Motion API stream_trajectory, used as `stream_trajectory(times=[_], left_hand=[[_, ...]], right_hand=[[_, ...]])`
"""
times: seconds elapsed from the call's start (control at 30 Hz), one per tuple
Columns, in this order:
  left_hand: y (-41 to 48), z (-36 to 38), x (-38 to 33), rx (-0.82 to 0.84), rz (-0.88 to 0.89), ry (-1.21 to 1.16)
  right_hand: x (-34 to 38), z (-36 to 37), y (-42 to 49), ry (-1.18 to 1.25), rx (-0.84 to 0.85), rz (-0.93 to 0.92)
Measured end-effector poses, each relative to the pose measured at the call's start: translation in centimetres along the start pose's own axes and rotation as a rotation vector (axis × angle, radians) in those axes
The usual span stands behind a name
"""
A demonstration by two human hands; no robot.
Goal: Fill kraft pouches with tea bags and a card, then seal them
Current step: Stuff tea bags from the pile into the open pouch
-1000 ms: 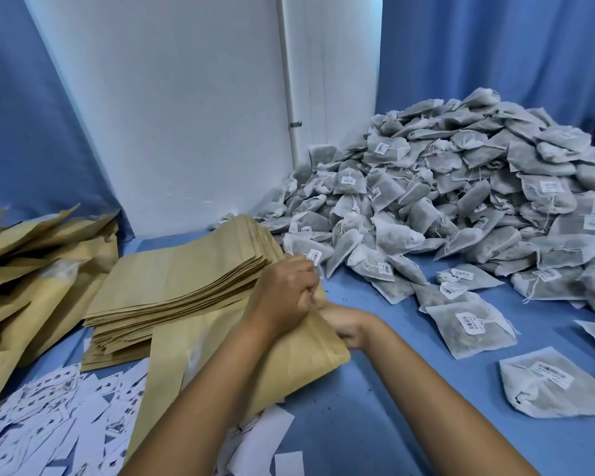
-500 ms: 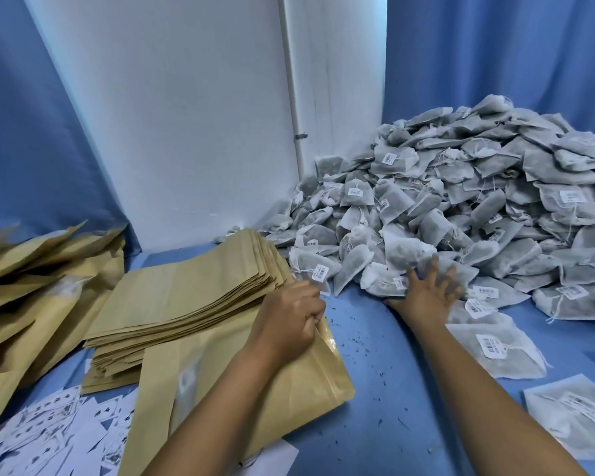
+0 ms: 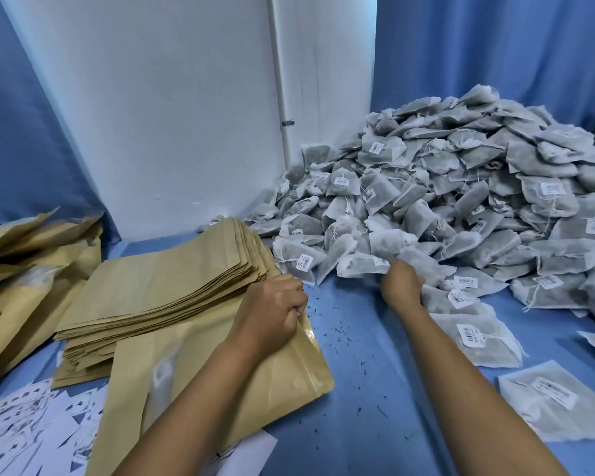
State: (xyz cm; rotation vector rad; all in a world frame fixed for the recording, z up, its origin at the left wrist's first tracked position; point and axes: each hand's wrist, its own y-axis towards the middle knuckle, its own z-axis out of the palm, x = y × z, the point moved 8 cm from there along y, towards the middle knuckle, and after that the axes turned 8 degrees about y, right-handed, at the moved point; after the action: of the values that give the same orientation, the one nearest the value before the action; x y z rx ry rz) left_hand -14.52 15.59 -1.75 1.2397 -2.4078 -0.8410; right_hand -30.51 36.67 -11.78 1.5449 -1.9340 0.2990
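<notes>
A kraft pouch lies on the blue table in front of me, its mouth toward the right. My left hand grips the pouch's upper edge at the mouth. My right hand reaches into the foot of a big heap of grey tea bags and closes its fingers on tea bags at the heap's near edge. White cards lie scattered at the lower left.
A stack of flat kraft pouches sits left of my left hand. Filled pouches are piled at the far left. Loose tea bags lie at the right. A white wall panel and blue curtains close off the back.
My right hand left the pouch's mouth, reached right to the heap with spread fingers, and now curls on tea bags at its edge. The left hand stays on the pouch.
</notes>
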Motion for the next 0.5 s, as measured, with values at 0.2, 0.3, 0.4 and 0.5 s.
stream_trajectory(times=[0.2, 0.3, 0.4, 0.5], left_hand=[[0.0, 0.0, 0.0, -0.013, -0.011, -0.039], [0.0, 0.2, 0.1, -0.020, -0.023, -0.060], [0.1, 0.6, -0.3, -0.012, -0.020, -0.063], [0.0, 0.6, -0.6, -0.016, -0.013, -0.072]], right_hand=[[-3.0, -4.0, 1.0, -0.011, -0.204, 0.151], [-3.3, -2.4, 1.9, 0.093, 0.043, 0.181], [-3.0, 0.7, 2.1, 0.091, 0.307, 0.078], [-3.2, 2.6, 1.9, -0.079, 0.404, -0.032]])
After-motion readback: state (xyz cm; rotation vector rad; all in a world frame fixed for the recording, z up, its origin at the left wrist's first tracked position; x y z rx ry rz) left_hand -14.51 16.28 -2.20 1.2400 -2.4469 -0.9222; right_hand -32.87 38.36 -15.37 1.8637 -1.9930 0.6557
